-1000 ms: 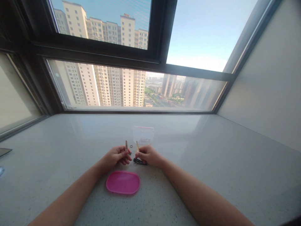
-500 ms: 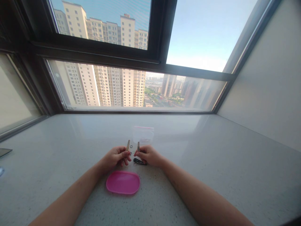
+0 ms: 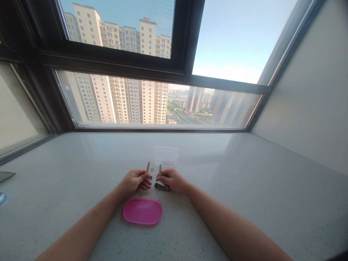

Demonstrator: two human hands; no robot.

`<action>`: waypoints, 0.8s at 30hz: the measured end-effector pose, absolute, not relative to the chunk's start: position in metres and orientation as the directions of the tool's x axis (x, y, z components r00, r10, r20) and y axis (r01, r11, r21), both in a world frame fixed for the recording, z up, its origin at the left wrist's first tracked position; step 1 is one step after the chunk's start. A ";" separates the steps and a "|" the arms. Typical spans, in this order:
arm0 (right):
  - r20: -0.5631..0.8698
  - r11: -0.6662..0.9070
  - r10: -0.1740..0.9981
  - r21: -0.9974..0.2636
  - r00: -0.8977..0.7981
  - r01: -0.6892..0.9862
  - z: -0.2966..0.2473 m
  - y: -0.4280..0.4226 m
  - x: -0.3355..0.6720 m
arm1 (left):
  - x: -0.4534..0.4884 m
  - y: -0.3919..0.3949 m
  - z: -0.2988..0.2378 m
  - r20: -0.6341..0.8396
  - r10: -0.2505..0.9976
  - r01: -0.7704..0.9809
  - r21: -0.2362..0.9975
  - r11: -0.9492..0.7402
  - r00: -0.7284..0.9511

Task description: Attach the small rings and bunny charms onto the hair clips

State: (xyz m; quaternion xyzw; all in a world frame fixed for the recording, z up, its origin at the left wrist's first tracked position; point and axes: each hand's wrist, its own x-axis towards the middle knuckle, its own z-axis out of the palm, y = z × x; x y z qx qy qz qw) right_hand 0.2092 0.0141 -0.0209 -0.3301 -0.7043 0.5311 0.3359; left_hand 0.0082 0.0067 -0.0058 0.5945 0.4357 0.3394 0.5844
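1. Well, on my feed both hands rest on the pale speckled stone sill [image 3: 250,181], close together, knuckles facing each other.
2. The left hand [image 3: 133,181] pinches a slim brass-coloured metal piece [image 3: 148,167] between thumb and fingertips. The piece stands nearly upright, tip leaning slightly right.
3. The right hand [image 3: 172,179] is closed the same way on a second metal piece [image 3: 160,169], which also points up. I cannot tell whether these are keys or clips; they are too small.
4. The two pieces stand side by side, apart, with a small ring [image 3: 152,169] lying on the sill between them.
5. A black looped object [image 3: 160,187] lies on the sill under the right hand's fingers, touching or just beside them.
6. A pink oval dish [image 3: 142,211] sits just in front of both hands, nearer to me, between the forearms.
7. A clear zip bag [image 3: 165,156] with a pink strip lies flat just behind the hands, toward the window [image 3: 152,101].
8. A dark flat object [image 3: 5,176] shows at the far left edge, well apart.
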 end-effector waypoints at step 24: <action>0.065 0.170 0.825 -0.976 -0.561 0.137 -0.015 0.013 0.210 | 0.007 0.004 -0.004 -0.051 0.886 0.073 0.997 0.019 0.461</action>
